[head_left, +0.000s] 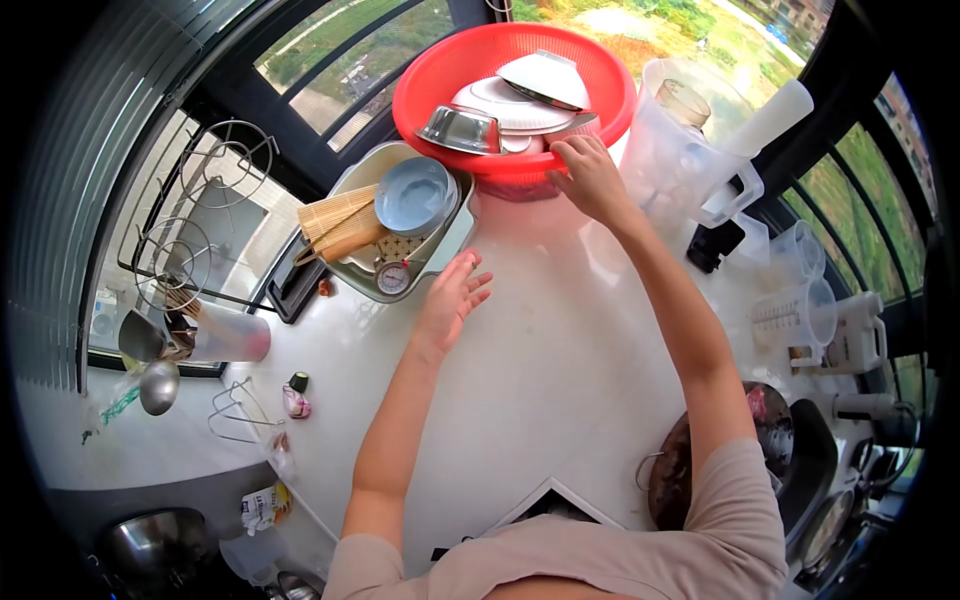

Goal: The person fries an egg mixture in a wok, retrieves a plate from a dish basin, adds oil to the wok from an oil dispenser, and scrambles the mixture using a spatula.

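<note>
My right hand (590,178) is at the front rim of a red plastic basket (418,97), its fingers bent over the edge beside a grey piece of dishware. What the fingertips hold, if anything, is hidden. In the basket lie white bowls (545,78) and a metal bowl (460,130). My left hand (455,303) hangs over the white counter with its fingers apart and nothing in it. Close to it stands a pale green basin (458,235) with blue-grey bowls (412,195), a rolled bamboo mat (345,222) and a round dial (393,277).
A large clear jug (690,145) stands right of the basket, with measuring cups (800,312) further right. A pot lid (672,475) lies near my right elbow. At the left are a utensil holder (232,335), a ladle (160,387) and a wire rack (240,410).
</note>
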`<state>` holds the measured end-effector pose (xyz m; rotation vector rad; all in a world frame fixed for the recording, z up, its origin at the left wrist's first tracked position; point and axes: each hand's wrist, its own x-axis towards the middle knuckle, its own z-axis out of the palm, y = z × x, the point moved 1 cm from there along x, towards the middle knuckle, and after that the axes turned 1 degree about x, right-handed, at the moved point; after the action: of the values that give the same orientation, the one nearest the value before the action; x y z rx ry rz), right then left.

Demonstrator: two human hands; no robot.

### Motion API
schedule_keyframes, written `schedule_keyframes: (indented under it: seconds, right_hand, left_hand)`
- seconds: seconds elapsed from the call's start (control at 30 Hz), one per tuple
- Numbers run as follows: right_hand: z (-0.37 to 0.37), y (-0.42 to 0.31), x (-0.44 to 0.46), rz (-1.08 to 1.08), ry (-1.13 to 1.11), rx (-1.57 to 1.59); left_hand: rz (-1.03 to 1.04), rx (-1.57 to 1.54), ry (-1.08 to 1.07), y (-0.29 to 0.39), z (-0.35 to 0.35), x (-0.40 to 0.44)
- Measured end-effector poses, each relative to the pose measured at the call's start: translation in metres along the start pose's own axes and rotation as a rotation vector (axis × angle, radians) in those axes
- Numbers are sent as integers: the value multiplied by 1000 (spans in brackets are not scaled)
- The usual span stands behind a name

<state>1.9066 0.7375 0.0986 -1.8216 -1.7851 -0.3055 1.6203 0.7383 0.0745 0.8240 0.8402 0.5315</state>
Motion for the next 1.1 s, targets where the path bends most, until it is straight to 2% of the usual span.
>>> schedule_keyframes:
  seconds: [0.07,0.2,0.3,0.47,0.57,0.67,0.83,0.93,1.03,1.1]
  right_hand:
    - [3,3,1,5,-2,9]
    - [-15,10,42,172,-426,97]
    - [26,38,76,-30,-279,13]
    - [82,45,112,-147,-420,-494]
    - [76,39,122,-92,-502,-489]
    - [77,43,120,-143,-324,-432]
    - [67,42,134,8,-41,-249]
    - [66,50,138,77,59,-194]
    - [64,55,141,165,24,-181]
    - [64,55,139,143,48,-160]
  left_hand:
    - [58,93,24,-11,4,0]
    - [94,164,17,-19,-1,1]
    - [64,197,11,-13,-4,-4]
    - [63,174,20,-4,-11,-8]
    - [57,148,5,-1,-10,-10]
    - [65,137,-20,0,-12,-8]
    - [86,117,-47,-2,-15,-11]
    - [80,128,-52,-2,-16,-11]
    - [87,125,-61,-4,-16,-8]
    - [87,123,-59,-3,-15,-8]
